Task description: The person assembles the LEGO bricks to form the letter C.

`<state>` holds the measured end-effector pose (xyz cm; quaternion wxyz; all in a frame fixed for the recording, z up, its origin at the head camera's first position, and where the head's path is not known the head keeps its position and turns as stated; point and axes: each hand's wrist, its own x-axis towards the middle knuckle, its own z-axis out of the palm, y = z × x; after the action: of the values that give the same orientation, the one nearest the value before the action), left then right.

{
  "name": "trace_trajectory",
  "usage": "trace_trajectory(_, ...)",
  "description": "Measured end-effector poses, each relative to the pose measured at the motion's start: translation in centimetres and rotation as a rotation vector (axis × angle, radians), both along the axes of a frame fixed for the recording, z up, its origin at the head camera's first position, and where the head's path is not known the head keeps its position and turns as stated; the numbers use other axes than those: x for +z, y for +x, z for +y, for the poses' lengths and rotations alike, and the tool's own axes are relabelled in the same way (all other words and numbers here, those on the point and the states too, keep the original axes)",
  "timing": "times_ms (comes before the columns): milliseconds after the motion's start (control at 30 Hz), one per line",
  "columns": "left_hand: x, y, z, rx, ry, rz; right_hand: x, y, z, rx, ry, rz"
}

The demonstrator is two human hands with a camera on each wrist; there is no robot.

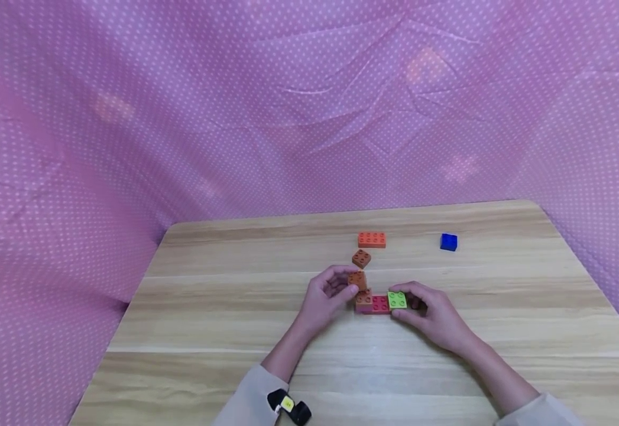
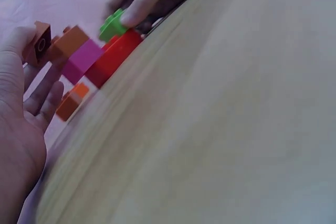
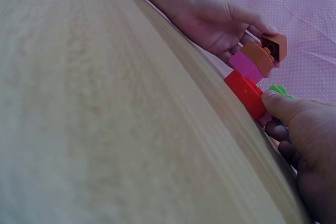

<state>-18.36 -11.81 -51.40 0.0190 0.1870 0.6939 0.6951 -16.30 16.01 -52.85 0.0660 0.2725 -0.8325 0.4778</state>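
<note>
My left hand [image 1: 320, 303] pinches a brown toy building brick [image 1: 357, 281] between thumb and fingers, tilted just above a small stack. In that stack, another brown brick [image 2: 72, 40] sits on a magenta brick [image 2: 84, 59], which stands on the left end of a long red brick [image 2: 114, 59]. At the red brick's right end is a lime green brick [image 1: 397, 300], gripped between the thumb and fingers of my right hand [image 1: 436, 316]. Whether the green brick is fully pressed down cannot be told. The right thumb partly hides it in the right wrist view.
Beyond the stack lie a loose brown brick [image 1: 361, 258] and a long orange brick [image 1: 372, 239]. A blue brick [image 1: 449, 242] rests farther right near the back of the wooden table [image 1: 208, 319]. Pink dotted cloth [image 1: 309, 118] hangs behind and beside the table.
</note>
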Motion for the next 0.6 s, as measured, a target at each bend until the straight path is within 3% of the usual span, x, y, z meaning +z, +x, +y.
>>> trace_trajectory(233,-0.2,1.6,0.2,-0.042,-0.016,0.052,0.0,0.0,0.0,0.005,-0.005,0.004)
trace_trajectory(600,-0.4,1.6,0.4,-0.051,-0.093,0.088,-0.1,-0.1,0.1,0.006,-0.012,0.011)
